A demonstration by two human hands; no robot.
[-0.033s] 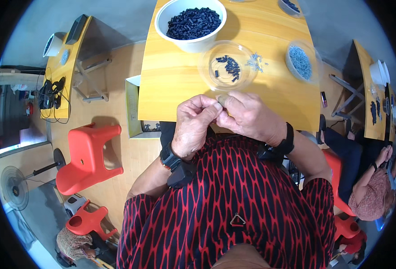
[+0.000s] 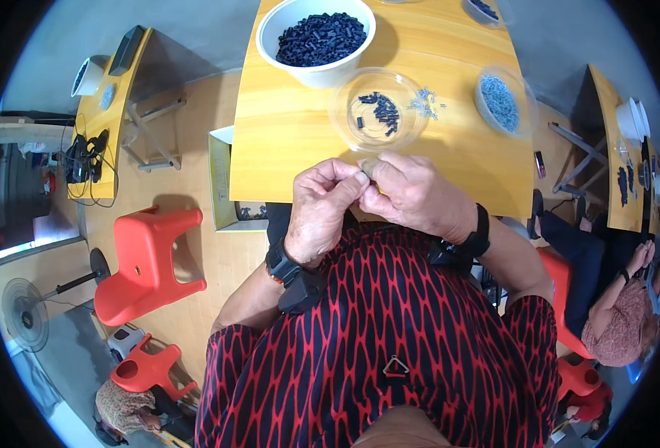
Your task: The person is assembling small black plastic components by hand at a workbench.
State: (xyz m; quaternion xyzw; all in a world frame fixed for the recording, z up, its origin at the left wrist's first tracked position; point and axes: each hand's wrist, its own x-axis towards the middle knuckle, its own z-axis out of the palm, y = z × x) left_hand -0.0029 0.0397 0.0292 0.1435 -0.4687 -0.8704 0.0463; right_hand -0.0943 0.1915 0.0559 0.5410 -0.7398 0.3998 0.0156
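Observation:
My left hand (image 2: 321, 209) and my right hand (image 2: 418, 193) meet at the table's near edge, in front of my body. Both are closed, thumbs and fingertips pinched together. Whatever lies between the fingertips is hidden or too small to name. Just beyond them is a shallow clear plastic dish (image 2: 346, 128), with small black tube-like pieces (image 2: 383, 113) in a loose cluster inside. By the dish's right side lies a scatter of thin silvery pins or screws (image 2: 428, 104). A clear bowl (image 2: 484, 112) farther right holds many more small silvery pieces (image 2: 501, 103).
A white tub (image 2: 316, 75) heaped with black pieces stands at the table's (image 2: 285, 142) far left. Another clear container (image 2: 487, 10) sits at the far right corner. An open box (image 2: 222, 183) is beside the table's left edge, near a red chair (image 2: 147, 257). Another person (image 2: 620, 328) sits at right.

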